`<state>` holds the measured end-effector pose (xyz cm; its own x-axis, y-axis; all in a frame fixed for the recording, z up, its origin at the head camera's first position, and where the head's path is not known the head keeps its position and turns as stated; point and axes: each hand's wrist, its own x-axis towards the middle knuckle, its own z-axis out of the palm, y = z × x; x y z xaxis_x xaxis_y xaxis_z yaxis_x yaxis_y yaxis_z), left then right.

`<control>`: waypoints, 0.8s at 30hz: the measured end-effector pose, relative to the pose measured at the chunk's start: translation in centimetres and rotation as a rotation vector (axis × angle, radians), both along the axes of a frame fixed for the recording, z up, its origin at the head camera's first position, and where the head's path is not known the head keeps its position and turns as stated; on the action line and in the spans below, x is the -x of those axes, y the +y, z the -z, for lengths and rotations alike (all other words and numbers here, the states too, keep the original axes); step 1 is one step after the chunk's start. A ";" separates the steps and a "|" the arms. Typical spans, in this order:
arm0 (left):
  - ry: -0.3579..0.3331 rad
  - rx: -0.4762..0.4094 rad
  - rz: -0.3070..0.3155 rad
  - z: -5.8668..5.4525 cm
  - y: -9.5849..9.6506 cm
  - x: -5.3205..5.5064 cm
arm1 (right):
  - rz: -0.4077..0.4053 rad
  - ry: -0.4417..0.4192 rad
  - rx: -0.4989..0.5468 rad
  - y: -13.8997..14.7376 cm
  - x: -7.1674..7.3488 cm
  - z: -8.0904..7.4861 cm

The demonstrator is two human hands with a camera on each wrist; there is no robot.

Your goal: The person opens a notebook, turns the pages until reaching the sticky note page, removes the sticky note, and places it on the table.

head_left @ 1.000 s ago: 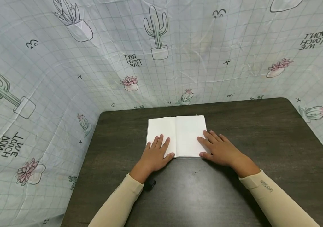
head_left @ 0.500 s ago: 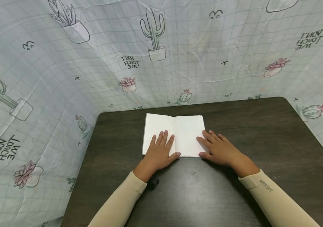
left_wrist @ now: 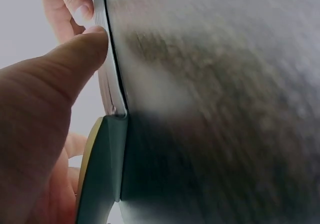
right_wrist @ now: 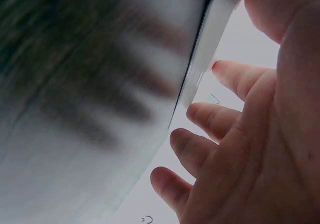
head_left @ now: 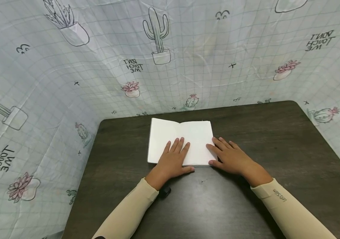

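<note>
An open notebook (head_left: pixel 164 136) with blank white pages lies on the dark table. My left hand (head_left: pixel 172 163) rests on it near the middle fold, fingers straight, thumb past the lower edge. Along the right page's outer edge, my right hand (head_left: pixel 232 158) lies with spread fingers touching the paper. In the left wrist view, the notebook's edge (left_wrist: pixel 108 79) shows its stacked pages, and the left cover half (left_wrist: pixel 102 164) tilts up from the table. The right wrist view shows the right fingers (right_wrist: pixel 205 119) beside the page edge (right_wrist: pixel 197 74). The left palm hides part of the left page.
The dark wood-look table (head_left: pixel 277 146) extends to both sides of the notebook. A grid-patterned cloth with cactus drawings (head_left: pixel 110 66) hangs behind and along the sides. A small black object (head_left: pixel 165 192) shows beside the left wrist.
The left hand has slid right across the left page toward the fold, baring more of that page. The left page's outer edge has risen slightly. The right hand has stayed nearly still.
</note>
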<state>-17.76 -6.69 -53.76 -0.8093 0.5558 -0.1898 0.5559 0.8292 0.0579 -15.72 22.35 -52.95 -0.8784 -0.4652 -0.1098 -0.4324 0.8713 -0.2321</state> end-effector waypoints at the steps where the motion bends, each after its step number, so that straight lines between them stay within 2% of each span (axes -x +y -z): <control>1: 0.005 0.003 0.003 0.1 0.1 0.1 | 0.000 0.002 0.000 0.0 0.0 0.0; 12: 0.033 -0.022 -0.001 0.5 0.5 0.6 | 0.002 -0.005 -0.001 0.1 0.0 0.1; 24: 0.062 -0.069 -0.002 0.1 -0.1 0.5 | 0.005 -0.018 -0.012 -0.1 0.2 0.2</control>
<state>-18.26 -6.78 -53.89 -0.8192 0.5646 -0.1006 0.5589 0.8253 0.0807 -15.91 22.27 -53.11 -0.8783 -0.4597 -0.1312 -0.4243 0.8760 -0.2291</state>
